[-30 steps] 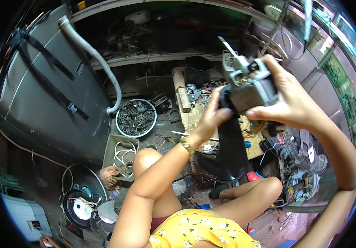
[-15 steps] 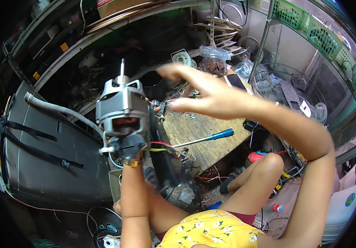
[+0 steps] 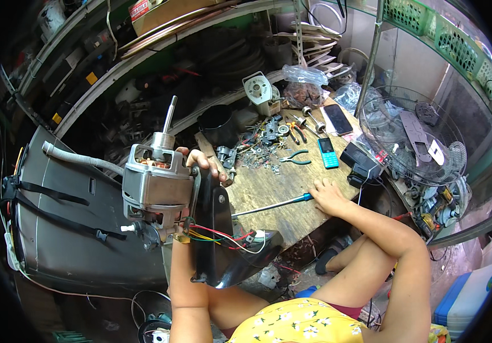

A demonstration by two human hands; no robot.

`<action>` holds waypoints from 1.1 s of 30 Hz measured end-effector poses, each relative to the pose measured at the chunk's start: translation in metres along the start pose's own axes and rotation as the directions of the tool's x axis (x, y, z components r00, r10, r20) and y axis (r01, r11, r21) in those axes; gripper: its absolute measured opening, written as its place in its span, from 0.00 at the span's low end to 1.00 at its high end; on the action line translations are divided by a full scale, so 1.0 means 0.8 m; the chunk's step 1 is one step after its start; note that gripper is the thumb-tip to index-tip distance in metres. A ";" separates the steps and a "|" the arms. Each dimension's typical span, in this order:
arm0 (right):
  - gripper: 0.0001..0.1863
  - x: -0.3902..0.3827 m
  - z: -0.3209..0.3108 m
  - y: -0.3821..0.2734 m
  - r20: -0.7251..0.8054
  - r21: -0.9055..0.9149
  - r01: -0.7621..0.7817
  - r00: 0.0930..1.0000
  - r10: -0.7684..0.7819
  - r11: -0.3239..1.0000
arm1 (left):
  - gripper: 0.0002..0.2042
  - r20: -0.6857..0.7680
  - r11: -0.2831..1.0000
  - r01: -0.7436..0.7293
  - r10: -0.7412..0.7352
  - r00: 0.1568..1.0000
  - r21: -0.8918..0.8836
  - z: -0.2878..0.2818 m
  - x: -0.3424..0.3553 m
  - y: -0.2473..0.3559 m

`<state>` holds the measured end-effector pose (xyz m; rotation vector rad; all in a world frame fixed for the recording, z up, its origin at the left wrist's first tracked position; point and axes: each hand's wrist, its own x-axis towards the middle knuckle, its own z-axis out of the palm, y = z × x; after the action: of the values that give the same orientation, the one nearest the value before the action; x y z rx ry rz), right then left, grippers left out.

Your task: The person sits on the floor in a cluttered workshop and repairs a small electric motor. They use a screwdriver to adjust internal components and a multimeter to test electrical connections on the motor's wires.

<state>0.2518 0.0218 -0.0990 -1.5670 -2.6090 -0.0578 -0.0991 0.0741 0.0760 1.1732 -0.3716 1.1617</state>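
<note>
Silver metal motor [image 3: 157, 186] is held in left hand [image 3: 204, 164]; right hand [image 3: 328, 197], grip unclear, is newly lowered to three-o'clock blue-handled screwdriver [image 3: 298, 199].

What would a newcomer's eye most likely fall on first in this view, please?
Probably the boxy silver metal motor left of centre, its shaft pointing up, held aloft by the left hand beside a glossy black stand with coloured wires. Next might come the long-shafted screwdriver with a blue handle on the worn wooden tabletop, the right hand at its handle end.
</note>
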 end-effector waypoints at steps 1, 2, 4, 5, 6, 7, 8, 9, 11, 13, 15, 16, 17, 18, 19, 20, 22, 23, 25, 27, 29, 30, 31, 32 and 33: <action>0.11 0.002 0.001 0.003 0.003 -0.017 -0.022 1.000 0.022 1.000 | 0.24 0.024 0.999 -0.027 0.027 0.999 -0.019 -0.002 0.001 -0.002; 0.11 0.003 0.002 0.007 0.005 -0.034 -0.042 0.999 0.043 0.999 | 0.24 0.047 0.998 -0.052 0.054 0.997 -0.040 -0.004 0.002 -0.005; 0.10 -0.003 0.004 0.015 0.047 -0.016 0.005 0.999 -0.004 1.000 | 0.22 -0.010 1.000 0.026 -0.026 1.000 0.007 0.003 -0.001 0.001; 0.10 -0.009 0.005 0.019 0.069 -0.007 0.024 0.997 -0.023 1.000 | 0.22 -0.039 0.997 0.069 -0.068 0.997 0.026 0.008 0.000 0.003; 0.10 -0.018 0.006 0.023 -0.026 0.003 0.057 0.998 -0.056 0.998 | 0.21 -0.038 0.998 0.064 -0.063 0.997 0.023 0.009 0.000 0.004; 0.11 -0.018 -0.004 0.024 0.087 0.125 0.009 0.996 -0.020 0.992 | 0.22 -0.063 0.998 0.052 -0.050 0.997 0.032 0.011 -0.005 0.009; 0.12 -0.017 -0.023 0.024 0.206 0.240 -0.046 0.979 -0.004 0.970 | 0.22 -0.091 0.998 0.039 -0.035 0.995 0.044 0.009 -0.015 0.012; 0.13 -0.020 -0.047 0.023 0.323 0.342 -0.111 0.947 -0.005 0.933 | 0.22 -0.117 0.998 0.025 -0.017 0.993 0.059 0.009 -0.019 0.019; 0.17 -0.049 -0.087 0.036 0.126 0.531 -0.007 0.989 -0.071 0.847 | 0.23 -0.072 1.000 0.016 -0.017 0.997 -0.007 0.012 -0.015 0.024; 0.20 -0.072 -0.163 0.040 0.154 0.660 -0.092 0.988 -0.015 0.745 | 0.24 -0.079 0.999 0.030 -0.031 0.996 -0.013 0.010 -0.019 0.030; 0.22 -0.106 -0.219 0.042 0.112 0.811 -0.179 0.982 0.153 0.557 | 0.25 -0.076 1.000 -0.014 0.014 0.997 -0.001 0.005 -0.020 0.026; 0.23 -0.115 -0.241 0.043 0.102 0.804 -0.200 0.974 0.201 0.561 | 0.26 -0.073 0.999 -0.038 0.039 0.997 0.016 0.002 -0.025 0.028; 0.24 -0.128 -0.260 0.046 0.095 0.792 -0.235 0.959 0.267 0.563 | 0.26 -0.063 0.998 -0.058 0.059 0.996 0.014 -0.003 -0.029 0.023; 0.24 -0.138 -0.275 0.047 0.052 0.779 -0.228 0.952 0.302 0.585 | 0.26 -0.121 0.999 -0.048 0.047 0.992 -0.005 -0.001 -0.030 0.024; 0.25 -0.144 -0.289 0.047 0.007 0.766 -0.220 0.943 0.333 0.605 | 0.25 -0.125 0.999 -0.022 0.027 0.992 0.040 0.004 -0.030 0.027; 0.25 -0.147 -0.303 0.043 0.012 0.768 -0.241 0.931 0.364 0.594 | 0.24 -0.131 0.997 0.004 0.006 0.991 0.081 0.007 -0.029 0.031; 0.25 -0.149 -0.338 0.032 0.099 0.764 -0.341 0.901 0.423 0.548 | 0.23 -0.118 0.994 0.022 -0.009 0.993 0.111 0.008 -0.027 0.032; 0.25 -0.149 -0.346 0.027 0.123 0.764 -0.382 0.877 0.464 0.520 | 0.23 -0.113 0.996 0.021 -0.010 0.994 0.092 0.006 -0.027 0.030; 0.26 -0.149 -0.345 0.029 0.031 0.774 -0.301 0.897 0.441 0.557 | 0.23 -0.102 0.998 0.018 -0.012 0.995 0.059 0.004 -0.025 0.028; 0.25 -0.149 -0.352 0.030 0.003 0.779 -0.264 0.909 0.418 0.569 | 0.21 -0.097 0.999 0.024 -0.021 0.995 0.034 0.003 -0.023 0.026; 0.25 -0.148 -0.352 0.032 0.019 0.790 -0.259 0.916 0.400 0.556 | 0.20 -0.085 0.999 0.035 -0.032 0.996 0.040 0.005 -0.019 0.024; 0.25 -0.147 -0.350 0.033 0.020 0.791 -0.256 0.918 0.395 0.555 | 0.20 -0.098 0.998 0.038 -0.033 0.995 0.047 0.006 -0.020 0.026; 0.25 -0.147 -0.351 0.032 0.023 0.791 -0.257 0.919 0.394 0.555 | 0.19 -0.112 0.998 0.040 -0.035 0.993 0.049 0.007 -0.022 0.029; 0.25 -0.148 -0.351 0.032 0.017 0.789 -0.254 0.919 0.394 0.559 | 0.19 -0.125 0.998 0.044 -0.037 0.991 0.051 0.009 -0.024 0.030; 0.25 -0.148 -0.352 0.032 0.012 0.786 -0.252 0.919 0.394 0.564 | 0.19 -0.122 0.998 0.031 -0.025 0.992 0.051 0.010 -0.024 0.030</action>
<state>0.3476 -0.0934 0.1684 -1.5296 -1.7290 0.8269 -0.1246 0.0558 0.0775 1.1434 -0.2325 1.2180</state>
